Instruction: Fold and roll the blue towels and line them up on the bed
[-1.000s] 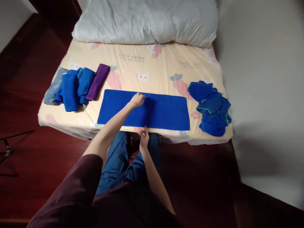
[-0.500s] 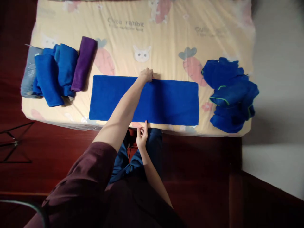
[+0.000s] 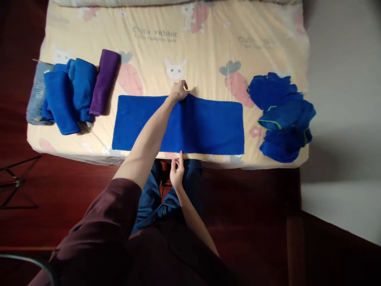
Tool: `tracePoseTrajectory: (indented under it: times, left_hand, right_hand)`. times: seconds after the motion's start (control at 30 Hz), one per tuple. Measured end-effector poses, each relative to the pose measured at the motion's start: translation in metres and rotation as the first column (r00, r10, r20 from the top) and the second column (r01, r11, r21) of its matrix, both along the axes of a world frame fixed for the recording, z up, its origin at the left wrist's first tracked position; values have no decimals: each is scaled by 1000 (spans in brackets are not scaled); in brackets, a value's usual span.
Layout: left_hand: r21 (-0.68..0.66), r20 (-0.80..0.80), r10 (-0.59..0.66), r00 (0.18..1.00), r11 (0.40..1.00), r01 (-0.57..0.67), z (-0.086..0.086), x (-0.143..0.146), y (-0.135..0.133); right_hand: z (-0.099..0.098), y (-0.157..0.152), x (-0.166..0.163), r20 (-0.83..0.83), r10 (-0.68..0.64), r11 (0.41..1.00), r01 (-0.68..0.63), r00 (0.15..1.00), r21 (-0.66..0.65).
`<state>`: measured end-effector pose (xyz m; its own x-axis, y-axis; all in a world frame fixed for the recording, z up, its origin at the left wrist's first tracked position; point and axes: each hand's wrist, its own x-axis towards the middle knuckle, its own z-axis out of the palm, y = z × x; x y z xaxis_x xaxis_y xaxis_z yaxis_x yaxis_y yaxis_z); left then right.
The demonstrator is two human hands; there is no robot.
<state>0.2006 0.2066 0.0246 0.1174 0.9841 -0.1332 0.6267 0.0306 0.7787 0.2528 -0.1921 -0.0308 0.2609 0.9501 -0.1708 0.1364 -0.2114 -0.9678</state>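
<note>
A long blue towel (image 3: 208, 125) lies flat across the near edge of a bed. My left hand (image 3: 178, 90) reaches over it and pinches its far edge at the middle, lifting the cloth a little. My right hand (image 3: 176, 171) pinches the near edge at the middle, right at the mattress edge. My knees in blue jeans (image 3: 190, 178) are below the bed edge.
Folded blue towels (image 3: 71, 93), a purple one (image 3: 104, 81) and a grey one (image 3: 35, 93) lie in a row at the left. A heap of unfolded blue towels (image 3: 281, 115) sits at the right. The bed sheet (image 3: 208, 47) is yellow with carrot and rabbit prints. Dark wood floor surrounds the bed.
The camera tilted down, so the pillow has left the view. My left hand moved from the towel's surface to its far edge and gripped it; the right hand stays on the near edge.
</note>
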Motion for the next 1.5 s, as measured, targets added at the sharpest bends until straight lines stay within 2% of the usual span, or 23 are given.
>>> tracePoseTrajectory:
  times: [0.2,0.33,0.43,0.53,0.7,0.87,0.97,1.07,1.23,1.37,1.5]
  left_hand:
    - [-22,23,-23,999,999,23,-2,3,-4]
    - [1,108,11,994,1000,-11,6,1,-5]
    - [-11,174,9,985,1000,-7,23,-3,-10]
    - [-6,217,-9,976,1000,10,48,-8,-17]
    - [29,279,-11,960,1000,3,98,-16,-35]
    - [77,342,-32,939,997,6,163,-30,-67]
    - [127,436,-77,897,992,24,202,-48,-91]
    - [166,516,-86,852,986,-1,232,-74,-116]
    - [209,557,-45,829,974,-87,260,-116,-149]
    - [272,533,5,846,946,-178,276,-140,-170]
    - [358,503,13,864,907,-222,293,-158,-190]
  right_hand:
    - [-2,0,-4,9,-46,999,46,999,23]
    - [7,-1,-2,-4,-82,996,82,997,40]
    - [20,1,0,-22,-132,990,133,991,57]
    - [34,3,0,-60,-230,969,235,971,81]
    - [63,11,9,-104,-469,881,473,877,11]
    - [100,25,57,-125,-558,799,572,820,187]
    - [126,39,97,-138,-552,768,566,823,299]
    - [156,61,135,-123,-520,744,519,845,420]
    - [221,109,170,-99,-405,715,383,909,586]
    - [271,140,172,-82,-303,723,286,949,628]
    - [306,154,169,-93,-222,701,226,970,677]
